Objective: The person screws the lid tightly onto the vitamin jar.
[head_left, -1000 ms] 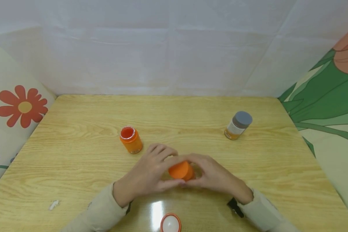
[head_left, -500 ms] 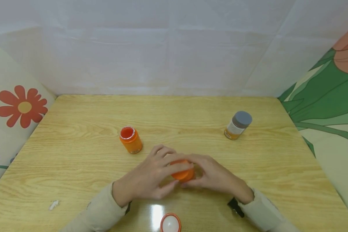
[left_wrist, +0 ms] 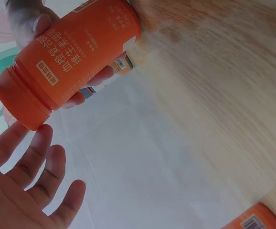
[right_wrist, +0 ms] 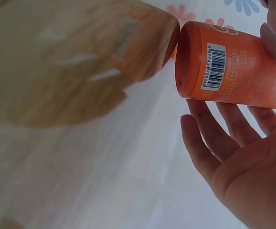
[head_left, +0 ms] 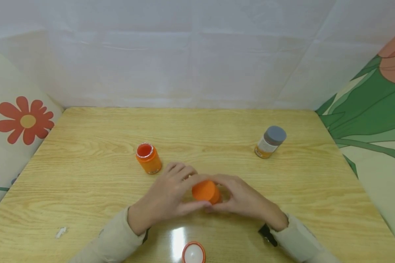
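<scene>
An orange plastic bottle (left_wrist: 80,52) with printed lettering is held tilted in my right hand (head_left: 245,197), whose fingers and thumb wrap its body. Its orange screw cap (head_left: 204,191) sits on the bottle's neck and faces my left hand (head_left: 166,197). The left thumb and index finger pinch the cap's edge from either side, while the other fingers spread loosely away. In the right wrist view, the bottle's base and a barcode label (right_wrist: 214,67) show. Much of the bottle's body is hidden in the head view.
Left of centre stands an uncapped orange bottle (head_left: 150,161). A grey-capped bottle (head_left: 270,142) stands at the back right. Near the front edge lies an orange-rimmed cap (head_left: 193,253), its white inside facing up. A white sheet (head_left: 191,65) hangs behind the wooden table (head_left: 85,146).
The left fingers opened and lay across the cap's top half a second ago, then moved back to grip its edge. The right hand and bottle have stayed nearly still.
</scene>
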Demonstrator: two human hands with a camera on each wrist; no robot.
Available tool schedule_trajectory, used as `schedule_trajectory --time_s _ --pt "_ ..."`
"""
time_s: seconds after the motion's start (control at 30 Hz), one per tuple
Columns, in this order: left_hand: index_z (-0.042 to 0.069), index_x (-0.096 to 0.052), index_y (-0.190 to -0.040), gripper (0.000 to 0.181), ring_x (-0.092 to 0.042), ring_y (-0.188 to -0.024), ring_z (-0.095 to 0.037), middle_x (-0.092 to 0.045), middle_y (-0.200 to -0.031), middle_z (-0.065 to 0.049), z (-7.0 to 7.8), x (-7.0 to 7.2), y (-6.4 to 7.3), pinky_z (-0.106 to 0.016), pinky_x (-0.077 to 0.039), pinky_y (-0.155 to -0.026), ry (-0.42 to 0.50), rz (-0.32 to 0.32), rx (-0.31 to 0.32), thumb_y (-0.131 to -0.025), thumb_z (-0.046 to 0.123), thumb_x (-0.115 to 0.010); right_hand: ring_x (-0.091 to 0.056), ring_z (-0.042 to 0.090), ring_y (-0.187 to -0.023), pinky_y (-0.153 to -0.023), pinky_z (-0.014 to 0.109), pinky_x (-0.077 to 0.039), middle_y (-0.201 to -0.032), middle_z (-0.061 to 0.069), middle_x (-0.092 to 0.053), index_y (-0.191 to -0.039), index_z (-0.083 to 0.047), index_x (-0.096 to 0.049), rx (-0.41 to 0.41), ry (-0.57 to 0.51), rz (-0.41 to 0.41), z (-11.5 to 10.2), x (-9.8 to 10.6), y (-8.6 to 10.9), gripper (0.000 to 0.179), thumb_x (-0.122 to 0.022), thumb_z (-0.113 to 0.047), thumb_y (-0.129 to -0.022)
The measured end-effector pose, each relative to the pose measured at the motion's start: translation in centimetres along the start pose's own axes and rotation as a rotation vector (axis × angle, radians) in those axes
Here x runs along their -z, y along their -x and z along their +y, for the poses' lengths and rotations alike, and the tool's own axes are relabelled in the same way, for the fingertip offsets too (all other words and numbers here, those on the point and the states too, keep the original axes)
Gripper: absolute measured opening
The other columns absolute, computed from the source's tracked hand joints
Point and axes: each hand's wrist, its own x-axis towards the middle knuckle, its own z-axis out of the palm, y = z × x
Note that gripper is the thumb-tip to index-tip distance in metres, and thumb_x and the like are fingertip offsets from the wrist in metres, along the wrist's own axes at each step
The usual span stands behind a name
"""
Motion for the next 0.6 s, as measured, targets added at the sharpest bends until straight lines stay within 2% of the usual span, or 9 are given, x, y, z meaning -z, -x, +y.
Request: schedule_trajectory --time_s 0.17,0.33,0.6 --pt "0.018 -0.069 -0.119 0.047 -0.056 -0.089 -0.014 -0.062 -0.094 0.004 -0.05 -0.01 0.06 -0.033 -0.044 -0.088 0.005 -0.009 -0.018 -0.082 0.047 -0.076 -0.059 0.006 -0.121 -0.104 0.039 -0.048 -0.135 -0.016 -0.060 -0.137 -0.032 -0.055 -0.007 -0.009 -0.001 -0.01 -0.06 0.01 0.065 -0.080 -0.046 -0.079" --pt "0.019 -0.067 -0.125 0.049 -0.058 -0.095 -0.017 -0.065 -0.101 0.001 -0.26 -0.02 0.09 -0.036 -0.046 -0.087 0.017 -0.004 -0.085 -0.081 0.039 -0.076 -0.059 0.005 -0.119 -0.104 0.037 -0.049 -0.132 -0.016 -0.061 -0.133 -0.033 -0.058 -0.003 -0.016 0.003 0.00 -0.09 0.03 0.061 -0.081 -0.045 -0.078" --pt "0.028 -0.067 -0.120 0.042 -0.056 -0.102 -0.016 -0.066 -0.116 0.005 -0.27 0.34 -0.11 -0.037 -0.044 -0.090 0.072 -0.052 -0.124 -0.078 0.029 -0.074 -0.060 0.005 -0.117 -0.102 0.035 -0.050 -0.130 -0.016 -0.063 -0.134 -0.031 -0.057 0.020 -0.027 -0.007 0.20 -0.08 0.00 0.062 -0.079 -0.046 -0.079"
